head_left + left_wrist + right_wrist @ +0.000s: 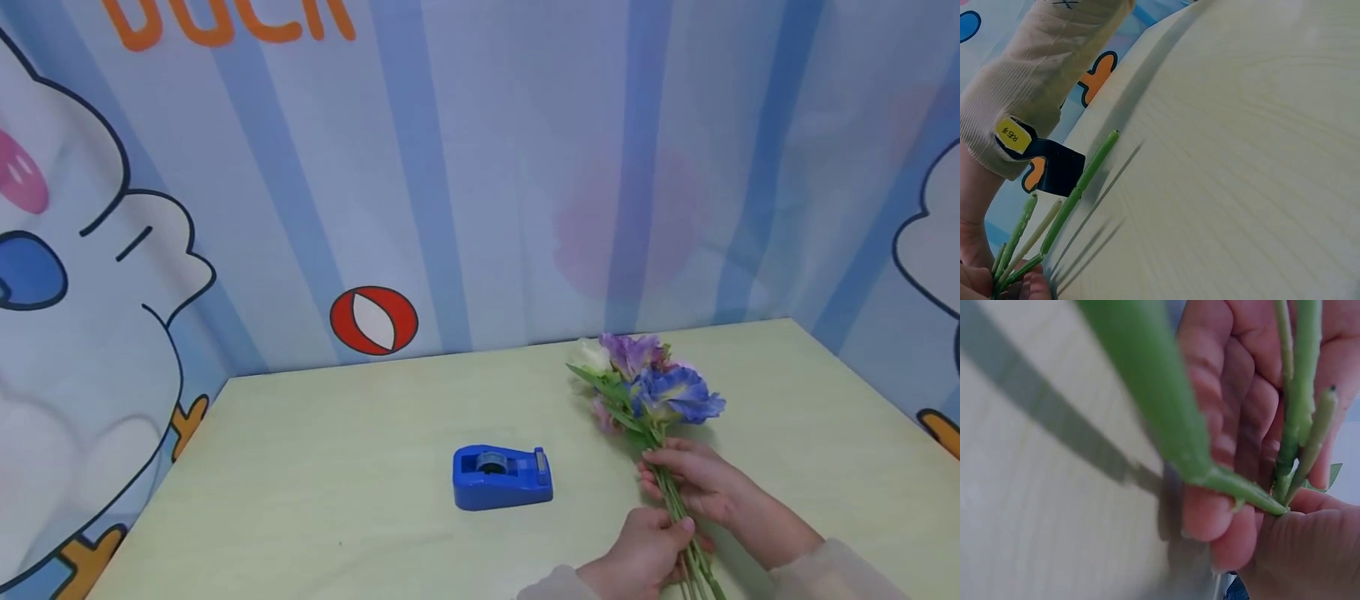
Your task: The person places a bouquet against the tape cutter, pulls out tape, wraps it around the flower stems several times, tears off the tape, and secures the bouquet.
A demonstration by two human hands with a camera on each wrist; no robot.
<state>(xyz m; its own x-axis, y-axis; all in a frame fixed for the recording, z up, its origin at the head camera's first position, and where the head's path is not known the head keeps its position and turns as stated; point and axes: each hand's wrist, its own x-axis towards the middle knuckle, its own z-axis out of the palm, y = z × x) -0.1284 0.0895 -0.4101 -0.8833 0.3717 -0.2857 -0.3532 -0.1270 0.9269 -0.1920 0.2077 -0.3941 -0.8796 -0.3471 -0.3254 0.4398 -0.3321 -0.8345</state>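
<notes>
Green stems of artificial flower bunch | left hand grips low | right hand grips higher | blue tape dispenser nearby on table

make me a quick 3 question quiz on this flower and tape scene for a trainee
1. True or false: both hands grip the flower stems.
2. The tape dispenser is: A red, B blue, C green.
3. Fill in: the dispenser stands to the ___ of the left hand, by the person's own sides.

Key
1. True: left hand and right hand both hold them.
2. B.
3. Left, apart from the bouquet, on the table.
</notes>
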